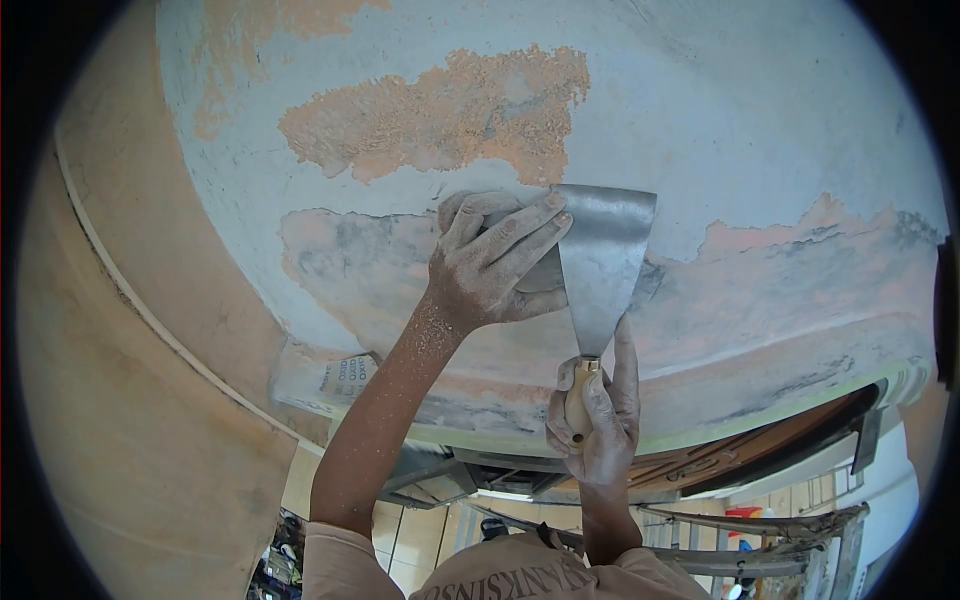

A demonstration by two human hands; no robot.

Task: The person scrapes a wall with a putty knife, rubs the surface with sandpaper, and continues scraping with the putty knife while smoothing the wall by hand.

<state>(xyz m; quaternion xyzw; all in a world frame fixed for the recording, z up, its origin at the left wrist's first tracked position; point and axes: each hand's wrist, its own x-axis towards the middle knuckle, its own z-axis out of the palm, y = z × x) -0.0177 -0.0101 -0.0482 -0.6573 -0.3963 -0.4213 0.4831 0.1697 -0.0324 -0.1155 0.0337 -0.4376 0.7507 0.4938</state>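
My right hand (605, 415) grips the pale handle of a wide putty knife (606, 255), its broad metal blade pointing up. My left hand (495, 250) is beside the blade, with its fingertips at the upper left corner and the thumb near the left edge. Between that thumb and the fingers shows a dark grey thing (543, 275), mostly hidden and too unclear to name. Pale dust coats both hands and the left forearm. Behind them is a wall (740, 130) with bluish-white paint, bare orange patches and a grey scraped band.
Printed, folded sheet (348, 376), perhaps sandpaper, lies on the ledge at lower left. A curved edge with pale green trim runs below the wall. Further down are a brown wooden panel (760, 440), a worn metal frame (760, 530) and a tiled floor (415, 535).
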